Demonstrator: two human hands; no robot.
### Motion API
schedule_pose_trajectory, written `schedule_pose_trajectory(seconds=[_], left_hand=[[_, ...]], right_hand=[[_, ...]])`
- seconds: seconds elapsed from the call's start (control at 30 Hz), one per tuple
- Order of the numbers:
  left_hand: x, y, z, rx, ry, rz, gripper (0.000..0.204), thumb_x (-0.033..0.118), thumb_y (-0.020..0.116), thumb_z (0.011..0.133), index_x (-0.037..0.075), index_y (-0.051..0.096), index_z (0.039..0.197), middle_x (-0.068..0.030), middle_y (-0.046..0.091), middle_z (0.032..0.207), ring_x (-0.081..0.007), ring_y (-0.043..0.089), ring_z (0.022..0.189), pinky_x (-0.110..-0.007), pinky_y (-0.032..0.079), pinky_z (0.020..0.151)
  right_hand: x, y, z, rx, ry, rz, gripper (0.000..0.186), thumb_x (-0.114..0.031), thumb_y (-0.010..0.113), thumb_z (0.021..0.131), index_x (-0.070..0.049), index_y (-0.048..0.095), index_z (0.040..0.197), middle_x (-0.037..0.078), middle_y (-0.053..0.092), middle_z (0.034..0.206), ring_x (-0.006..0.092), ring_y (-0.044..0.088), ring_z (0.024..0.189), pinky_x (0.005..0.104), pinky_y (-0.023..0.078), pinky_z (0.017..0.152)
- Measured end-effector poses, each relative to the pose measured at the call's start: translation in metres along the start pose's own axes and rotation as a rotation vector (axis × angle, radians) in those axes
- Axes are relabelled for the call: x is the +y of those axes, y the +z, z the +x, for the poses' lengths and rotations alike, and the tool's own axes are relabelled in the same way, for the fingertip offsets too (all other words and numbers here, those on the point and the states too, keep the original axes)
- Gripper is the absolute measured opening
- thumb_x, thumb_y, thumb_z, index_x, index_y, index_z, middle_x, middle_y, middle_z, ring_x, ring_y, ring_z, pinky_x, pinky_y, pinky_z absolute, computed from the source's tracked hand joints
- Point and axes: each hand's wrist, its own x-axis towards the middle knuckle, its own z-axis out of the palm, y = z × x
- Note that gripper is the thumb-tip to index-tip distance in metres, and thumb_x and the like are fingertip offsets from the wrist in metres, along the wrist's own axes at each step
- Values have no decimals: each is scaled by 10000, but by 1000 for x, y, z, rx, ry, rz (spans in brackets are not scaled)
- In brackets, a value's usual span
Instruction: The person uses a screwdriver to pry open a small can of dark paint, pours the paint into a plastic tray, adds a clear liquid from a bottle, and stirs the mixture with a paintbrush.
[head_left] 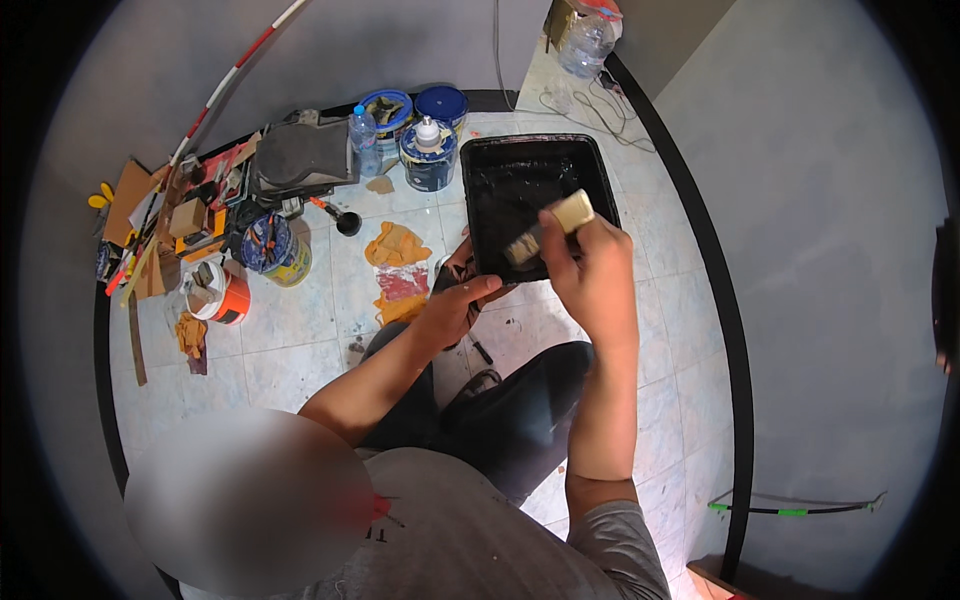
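My left hand [462, 305] grips the near left corner of a black rectangular paint tray [478, 200], thumb over the rim, and holds it tilted above the floor. Dark wet-looking streaks coat the inside of the tray. Over its near right part, my right hand [597, 275] is closed on a wide paintbrush [573, 211] with a pale cream handle. The brush's bristles [522, 248] point down and left into the tray, a little blurred. Whether they touch the tray's bottom I cannot tell. The left hand's other fingers are partly hidden beneath the tray.
Paint buckets [428, 165] and a water bottle [363, 140] stand along the far wall. Left are a brush-filled bucket [275, 250], an orange-white bucket [230, 300] and heaped tools. Orange cloths [397, 245] lie left of my legs. A cable [605, 112] trails at the far right.
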Motion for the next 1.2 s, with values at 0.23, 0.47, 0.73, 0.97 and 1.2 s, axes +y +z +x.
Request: schedule_pose_trajectory(seconds=[0.23, 0.47, 0.73, 0.97, 1.2], left_hand=[[-3, -4, 4, -39, 6, -31, 720, 55, 727, 975, 68, 417, 1624, -119, 605, 1555, -259, 636, 1414, -459, 541, 1222], [-1, 3, 1, -38, -33, -41, 718, 19, 719, 961, 63, 433, 1618, -120, 622, 1549, -268, 640, 1417, -483, 526, 1239], [-4, 3, -1, -46, -80, -51, 731, -18, 715, 961, 61, 425, 1627, -124, 611, 1563, -271, 625, 1434, -484, 530, 1236], [-4, 1, 4, -21, -60, -9, 721, -25, 686, 976, 47, 412, 1639, -136, 617, 1551, -267, 633, 1419, -483, 537, 1227], [-7, -11, 11, -31, -31, -23, 693, -19, 666, 984, 35, 424, 1630, -145, 628, 1535, -270, 642, 1405, -468, 540, 1211]], right_hand=[[0, 4, 4, 52, 1, 21, 171, -86, 751, 1008, 53, 704, 919, 229, 700, 795, 423, 705, 690, 447, 524, 615], [8, -2, 9, 104, -11, -25, 253, -102, 762, 1006, 67, 679, 838, 228, 680, 743, 387, 676, 605, 449, 477, 553], [20, 14, 31, 163, 47, -48, 320, -140, 791, 981, 68, 656, 779, 254, 675, 726, 440, 677, 624, 456, 488, 567], [35, 0, 26, 219, 95, -94, 345, -153, 784, 986, 67, 649, 757, 240, 662, 688, 419, 663, 592, 454, 478, 558], [34, -19, 19, 265, 153, -101, 382, -170, 786, 993, 73, 626, 747, 255, 641, 678, 401, 642, 567, 440, 485, 565]])
